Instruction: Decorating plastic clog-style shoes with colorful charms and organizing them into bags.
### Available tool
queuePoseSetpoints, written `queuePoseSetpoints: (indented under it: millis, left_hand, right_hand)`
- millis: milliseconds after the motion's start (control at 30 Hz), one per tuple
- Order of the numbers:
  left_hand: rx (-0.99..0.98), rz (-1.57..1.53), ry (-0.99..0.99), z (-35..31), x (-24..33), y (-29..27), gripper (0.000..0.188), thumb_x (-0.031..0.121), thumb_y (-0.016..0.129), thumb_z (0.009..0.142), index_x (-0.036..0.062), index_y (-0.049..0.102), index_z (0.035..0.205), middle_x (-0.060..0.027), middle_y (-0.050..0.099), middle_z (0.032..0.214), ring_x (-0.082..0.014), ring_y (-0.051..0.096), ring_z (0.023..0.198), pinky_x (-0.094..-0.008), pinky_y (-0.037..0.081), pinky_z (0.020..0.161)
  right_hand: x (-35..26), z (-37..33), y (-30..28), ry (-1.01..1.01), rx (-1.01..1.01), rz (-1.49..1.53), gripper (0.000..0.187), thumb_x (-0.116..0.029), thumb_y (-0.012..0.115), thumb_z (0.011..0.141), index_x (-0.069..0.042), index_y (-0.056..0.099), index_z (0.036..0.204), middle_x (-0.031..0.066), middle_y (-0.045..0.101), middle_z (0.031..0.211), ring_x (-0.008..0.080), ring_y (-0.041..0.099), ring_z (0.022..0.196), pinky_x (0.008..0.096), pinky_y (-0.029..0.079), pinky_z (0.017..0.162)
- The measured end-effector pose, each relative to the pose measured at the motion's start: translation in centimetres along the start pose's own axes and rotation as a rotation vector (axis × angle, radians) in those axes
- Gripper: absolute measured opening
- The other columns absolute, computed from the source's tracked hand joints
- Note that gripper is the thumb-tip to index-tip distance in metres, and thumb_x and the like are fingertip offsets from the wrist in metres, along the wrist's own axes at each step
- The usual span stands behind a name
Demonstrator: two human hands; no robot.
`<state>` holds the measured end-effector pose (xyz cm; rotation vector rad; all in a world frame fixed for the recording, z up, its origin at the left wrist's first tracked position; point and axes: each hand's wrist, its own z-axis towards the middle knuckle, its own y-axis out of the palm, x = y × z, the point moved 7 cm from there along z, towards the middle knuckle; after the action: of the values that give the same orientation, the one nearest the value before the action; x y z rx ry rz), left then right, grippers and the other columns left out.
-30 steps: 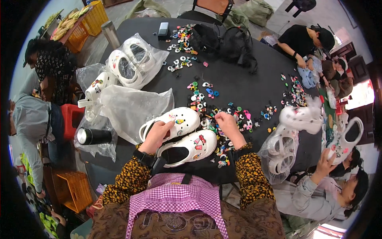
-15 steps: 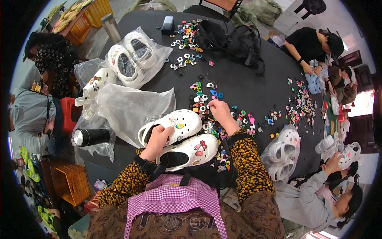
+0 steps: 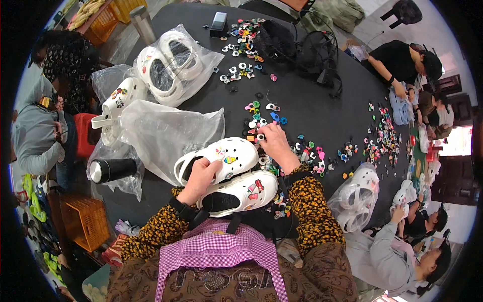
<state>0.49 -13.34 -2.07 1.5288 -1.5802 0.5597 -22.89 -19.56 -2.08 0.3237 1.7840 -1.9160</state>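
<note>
My left hand grips a white clog by the side of its opening, with the thumb on the upper. That clog has a few colourful shoe charms by its opening and bare holes over the toe. Close below it lies a second white clog, which carries red and pink charms. Just beyond the first clog's toe, my right hand pinches a small dark-and-white shoe charm at its fingertips. It hovers at a pile of loose charms, partly hidden by the hand.
Bagged white clogs, a single clog, a clear plastic bag and a black bottle lie left. To the right are more bagged clogs and scattered charms. Black mesh bags lie at the back. Co-workers sit around.
My right hand has come slightly down and left, its fingertips now at the charms beside the clog's toe. My left hand keeps its hold on the clog. The whole view has shifted a little.
</note>
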Motion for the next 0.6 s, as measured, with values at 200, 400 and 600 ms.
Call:
queuePoseSetpoints:
  millis: [200,400,600]
  left_hand:
    - [0.012,0.042,-0.003,0.1,-0.3,-0.5,0.026,0.017,0.058,0.086,-0.0075,0.064,0.091,-0.0019,0.062,0.074,-0.0045,0.051,0.059,-0.0207,0.039,0.051]
    - [0.026,0.073,0.021,0.1,-0.2,-0.6,0.026,0.018,0.058,0.085,-0.007,0.064,0.088,-0.001,0.061,0.071,-0.0041,0.049,0.057,-0.0212,0.038,0.049]
    - [0.028,0.048,0.025,0.0,0.0,-0.4,0.025,0.019,0.058,0.085,-0.0056,0.063,0.085,-0.0001,0.059,0.068,-0.0041,0.048,0.055,-0.0209,0.036,0.048]
  right_hand:
    - [1.3,-0.1,-0.2,0.067,0.02,0.077,0.013,-0.008,0.061,0.076,-0.005,0.061,0.089,0.0138,0.06,0.089,0.0328,0.056,0.088,0.0431,0.045,0.077]
    - [3.6,-0.6,-0.3,0.275,0.085,0.249,0.015,-0.007,0.056,0.083,0.0,0.064,0.094,0.0133,0.065,0.084,0.0222,0.063,0.069,0.0288,0.049,0.066]
    - [3.3,-1.2,0.4,0.541,-0.008,0.657,0.015,-0.004,0.055,0.084,0.004,0.061,0.096,0.004,0.064,0.081,0.0086,0.059,0.071,0.0234,0.048,0.065]
